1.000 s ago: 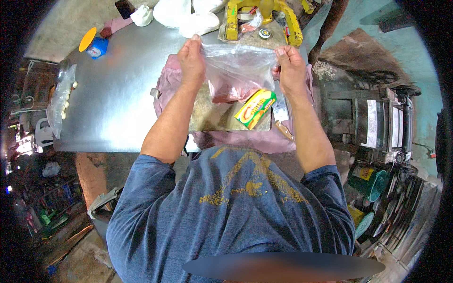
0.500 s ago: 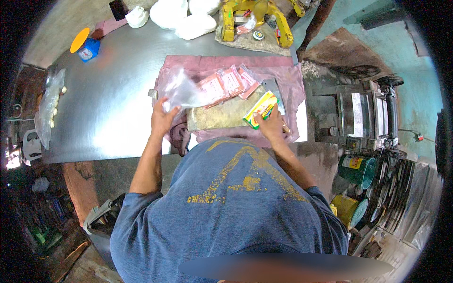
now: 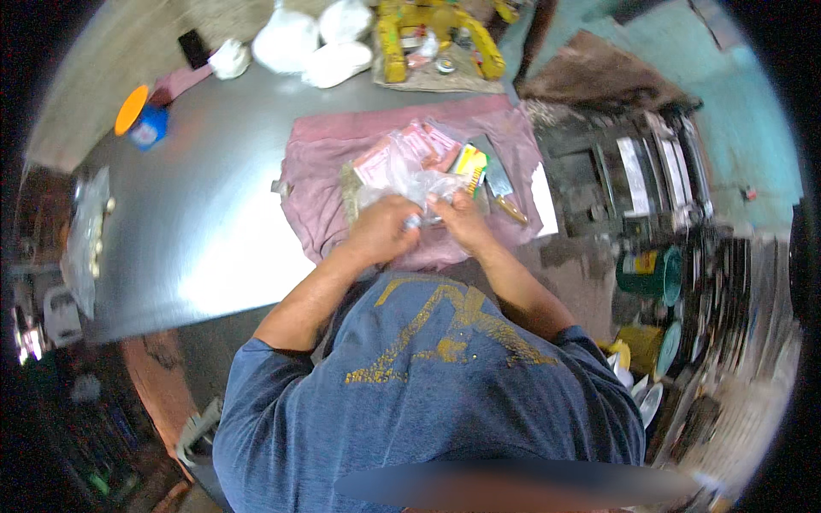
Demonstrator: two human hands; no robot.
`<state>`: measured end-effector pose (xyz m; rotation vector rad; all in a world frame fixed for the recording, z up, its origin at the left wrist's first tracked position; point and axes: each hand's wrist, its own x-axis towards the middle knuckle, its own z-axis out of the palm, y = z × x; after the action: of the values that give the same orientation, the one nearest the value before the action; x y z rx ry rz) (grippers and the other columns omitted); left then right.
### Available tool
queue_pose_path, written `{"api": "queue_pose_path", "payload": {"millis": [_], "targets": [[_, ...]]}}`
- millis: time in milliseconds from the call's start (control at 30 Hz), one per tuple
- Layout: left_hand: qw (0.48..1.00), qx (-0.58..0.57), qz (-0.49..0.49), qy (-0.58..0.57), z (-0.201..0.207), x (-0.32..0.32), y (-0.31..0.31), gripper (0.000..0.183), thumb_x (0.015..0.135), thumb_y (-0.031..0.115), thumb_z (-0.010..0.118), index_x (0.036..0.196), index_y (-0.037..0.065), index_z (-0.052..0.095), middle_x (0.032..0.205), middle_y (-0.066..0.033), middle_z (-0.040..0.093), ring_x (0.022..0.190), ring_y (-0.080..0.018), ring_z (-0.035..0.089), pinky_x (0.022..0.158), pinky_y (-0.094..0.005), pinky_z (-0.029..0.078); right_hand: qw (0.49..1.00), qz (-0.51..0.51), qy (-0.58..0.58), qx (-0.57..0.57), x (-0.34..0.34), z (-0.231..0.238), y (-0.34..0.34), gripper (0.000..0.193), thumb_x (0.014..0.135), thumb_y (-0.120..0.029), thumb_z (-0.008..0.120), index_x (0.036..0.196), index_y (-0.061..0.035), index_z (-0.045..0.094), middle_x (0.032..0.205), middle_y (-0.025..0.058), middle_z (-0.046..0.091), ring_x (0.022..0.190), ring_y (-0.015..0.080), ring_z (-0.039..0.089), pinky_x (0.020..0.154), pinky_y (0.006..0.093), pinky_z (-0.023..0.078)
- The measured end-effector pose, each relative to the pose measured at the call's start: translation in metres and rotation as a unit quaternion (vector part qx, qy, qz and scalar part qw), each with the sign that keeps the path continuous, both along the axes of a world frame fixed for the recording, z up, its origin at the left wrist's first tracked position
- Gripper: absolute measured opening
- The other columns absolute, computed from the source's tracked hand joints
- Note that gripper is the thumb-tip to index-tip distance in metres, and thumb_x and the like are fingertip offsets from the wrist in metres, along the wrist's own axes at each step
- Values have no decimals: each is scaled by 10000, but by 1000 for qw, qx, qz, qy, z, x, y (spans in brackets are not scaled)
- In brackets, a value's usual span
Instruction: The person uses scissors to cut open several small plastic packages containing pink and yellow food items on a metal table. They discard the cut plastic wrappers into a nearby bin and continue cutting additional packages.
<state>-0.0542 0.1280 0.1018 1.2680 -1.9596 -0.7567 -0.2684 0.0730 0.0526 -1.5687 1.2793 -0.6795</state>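
Close together over the middle of the pink cloth, both my hands pinch a crumpled clear plastic bag. My left hand is closed on its left part, my right hand on its right part. Just beyond the right hand lies a yellow, green and white packet. Flat packets in clear wrap with pinkish-orange contents lie behind the bag. A knife with a wooden handle rests to the right. Hands and bag hide most of the board beneath.
The cloth lies on a metal table. A blue scale with an orange pan stands far left. White filled bags and a yellow metal frame sit at the back. Machinery stands right of the table.
My right hand has let go of the yellow packet, which now lies beyond it, and has taken hold of the plastic bag. My left hand has moved right with the bag.
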Motion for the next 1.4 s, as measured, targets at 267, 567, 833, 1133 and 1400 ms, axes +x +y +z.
{"api": "queue_pose_path", "payload": {"millis": [267, 567, 833, 1133, 1400], "targets": [[972, -190, 13, 140, 14, -95, -23, 491, 724, 130, 784, 1177, 39, 617, 1156, -166, 600, 1058, -325, 593, 935, -446, 477, 782, -154, -454, 397, -46, 18, 50, 274, 952, -215, 570, 1191, -90, 620, 1080, 68, 690, 917, 229, 685, 833, 396, 555], [983, 15, 7, 184, -10, -266, -55, 233, 848, 94, 703, 1060, 25, 634, 892, -58, 672, 793, -137, 632, 711, -310, 519, 819, -277, -406, 295, -226, 40, 70, 459, 1006, -503, 463, 1291, -158, 565, 1342, 110, 578, 1086, 289, 641, 878, 483, 530], [956, -64, -257, 125, -5, -520, -29, 538, 796, 105, 687, 1301, 59, 508, 1011, -176, 664, 919, -321, 656, 843, -410, 512, 760, -318, -547, 148, -398, 50, 118, 382, 1010, -324, 486, 1324, -108, 514, 1221, 89, 607, 1033, 261, 644, 879, 465, 532], [907, -68, -387, 148, -12, -714, -20, 711, 674, 156, 753, 1333, 48, 508, 1241, -145, 588, 1201, -325, 534, 1084, -437, 384, 557, -524, -644, -17, -577, 44, 143, 294, 940, -55, 455, 1211, -42, 566, 1127, 123, 669, 996, 276, 675, 912, 423, 553], [808, 335, -446, 191, -52, -909, -90, 297, 863, 78, 707, 1145, 7, 647, 998, -45, 704, 876, -131, 651, 802, -280, 524, 559, -632, -533, -68, -761, 22, 99, 223, 979, -176, 512, 1173, -103, 595, 1077, 57, 670, 941, 210, 647, 829, 387, 537]]}}
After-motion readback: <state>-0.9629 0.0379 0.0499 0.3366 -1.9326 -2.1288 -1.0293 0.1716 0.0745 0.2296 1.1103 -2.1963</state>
